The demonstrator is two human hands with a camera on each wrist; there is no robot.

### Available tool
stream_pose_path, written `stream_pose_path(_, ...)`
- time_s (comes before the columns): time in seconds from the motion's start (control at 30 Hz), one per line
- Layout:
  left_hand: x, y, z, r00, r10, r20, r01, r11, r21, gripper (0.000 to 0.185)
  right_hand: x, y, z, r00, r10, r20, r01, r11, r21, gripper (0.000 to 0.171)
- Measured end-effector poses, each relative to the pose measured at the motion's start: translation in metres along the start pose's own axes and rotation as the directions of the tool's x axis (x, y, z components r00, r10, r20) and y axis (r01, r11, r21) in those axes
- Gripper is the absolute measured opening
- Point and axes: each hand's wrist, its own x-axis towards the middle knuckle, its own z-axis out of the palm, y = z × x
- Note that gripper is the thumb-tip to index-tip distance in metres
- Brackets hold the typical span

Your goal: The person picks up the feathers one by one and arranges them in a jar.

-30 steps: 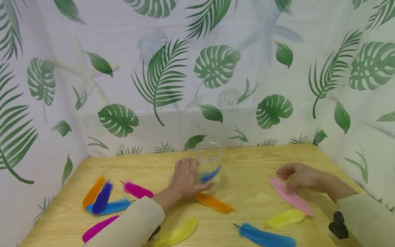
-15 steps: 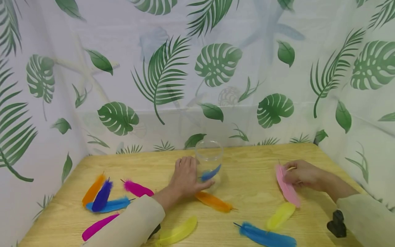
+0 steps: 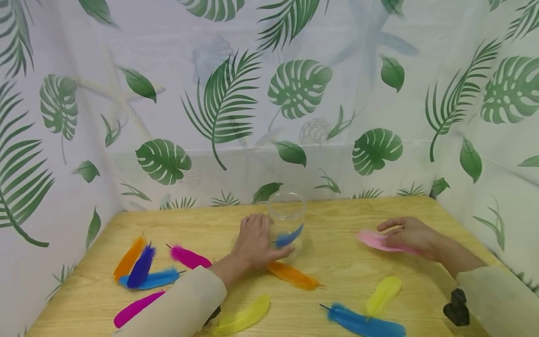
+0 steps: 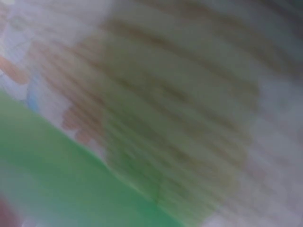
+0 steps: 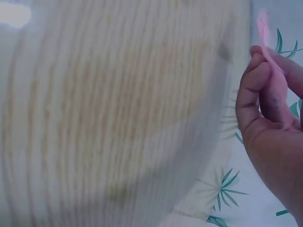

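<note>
Right hand (image 3: 410, 235) sits at the right side of the table (image 3: 337, 262), just off the wood, forearm coming in from the near right, fingers curled round the quill end of a pink feather (image 3: 372, 240); right wrist view confirms the pinch, feather (image 5: 272, 71) running between thumb and fingers. Feather points left toward the jar, roughly level. Left hand (image 3: 254, 243) is mid-table, palm down, fingers relaxed and laid against the left side of a clear jar (image 3: 287, 220), thumb at its near base, steadying, not wrapped round. Jar stands upright with a blue feather (image 3: 288, 237) inside. Left wrist view is too blurred to use. Loose on the table: orange feather (image 3: 292, 275) just near of the left hand, yellow feather (image 3: 382, 290) and long blue feather (image 3: 364, 322) near right, mixed cluster (image 3: 141, 271) at left.
</note>
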Motion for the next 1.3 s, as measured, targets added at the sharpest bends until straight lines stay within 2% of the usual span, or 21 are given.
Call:
stream_pose_path(0.17,0.001,-0.001,0.000,1.000,0.000,-0.002,0.000,1.000,0.010,0.082,0.002,0.000,0.002,0.999,0.002,-0.032,-0.002,1.000,0.021,0.051)
stream_pose_path(0.4,0.002,-0.002,0.000,1.000,-0.001,0.001,0.001,1.000,0.020,0.083,0.005,-0.003,0.004,0.998,0.005,-0.070,0.003,0.993,0.119,0.054)
stream_pose_path(0.63,0.002,-0.002,0.000,1.000,-0.003,0.002,0.003,1.000,0.013,0.083,0.006,-0.002,0.006,0.992,-0.073,-0.101,0.084,0.991,0.108,0.049)
stream_pose_path(0.87,0.002,-0.003,0.001,1.000,-0.006,0.008,0.006,1.000,0.013,0.085,0.007,-0.005,0.008,0.982,-0.071,-0.177,0.098,0.984,0.151,0.039)
stream_pose_path(1.03,0.002,-0.003,0.001,1.000,-0.006,0.005,0.006,1.000,0.021,0.084,0.007,-0.008,0.009,0.977,-0.086,-0.196,0.132,0.963,0.233,0.042)
stream_pose_path(1.17,0.001,-0.003,0.002,1.000,-0.005,0.000,0.005,1.000,0.024,0.084,0.008,-0.008,0.009,0.979,-0.095,-0.181,0.149,0.938,0.314,0.039)
stream_pose_path(1.3,0.001,-0.003,0.003,1.000,-0.005,-0.001,0.005,1.000,0.015,0.084,0.009,-0.011,0.010,0.982,-0.091,-0.165,0.142,0.932,0.333,0.051)
